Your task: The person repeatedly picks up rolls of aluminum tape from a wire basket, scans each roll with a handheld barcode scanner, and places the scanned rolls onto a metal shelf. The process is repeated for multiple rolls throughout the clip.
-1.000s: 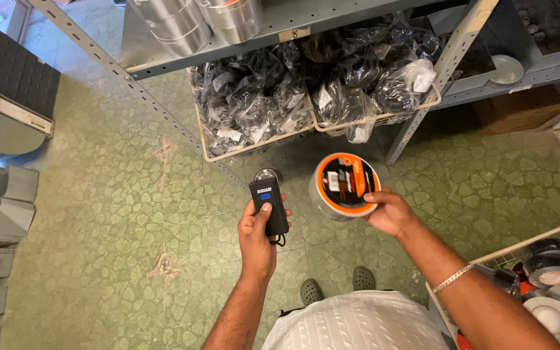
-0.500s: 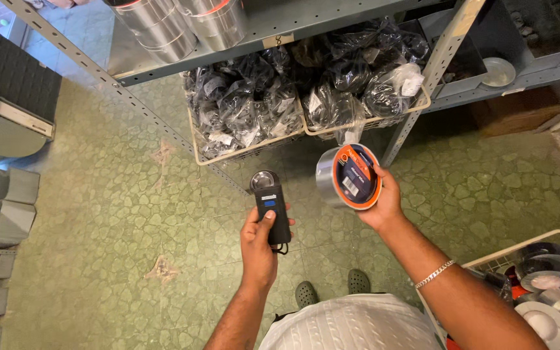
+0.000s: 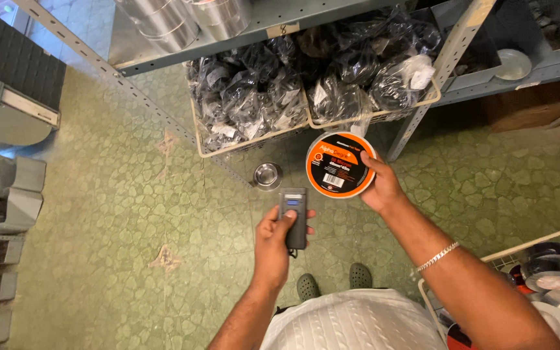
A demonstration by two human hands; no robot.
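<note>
Far to the left of both hands, grey ribbed panels [image 3: 8, 97] stood stacked along the edge of the green patterned floor [image 3: 98, 214]. Up and left of the left hand, a slanted metal shelf [image 3: 183, 48] carried shiny silver ducts [image 3: 183, 19]. The left hand [image 3: 275, 243] was clenched around a dark handheld scanner [image 3: 294, 217], thumb on its face, the small blue screen pointing away from the body. Just above the scanner a small round metal cap [image 3: 268, 175] lay on the floor. Above both hands, wire baskets [image 3: 241, 139] held bundles in black plastic bags [image 3: 306, 78]. The right hand [image 3: 380, 188] grasped a round roll of tape [image 3: 340, 164] by its edge, up and right of the scanner and apart from it; its flat face showed an orange ring label with a black middle and a white barcode patch. Right of that forearm, a white wire basket [image 3: 552, 236] held silver tape rolls [image 3: 552, 282].
</note>
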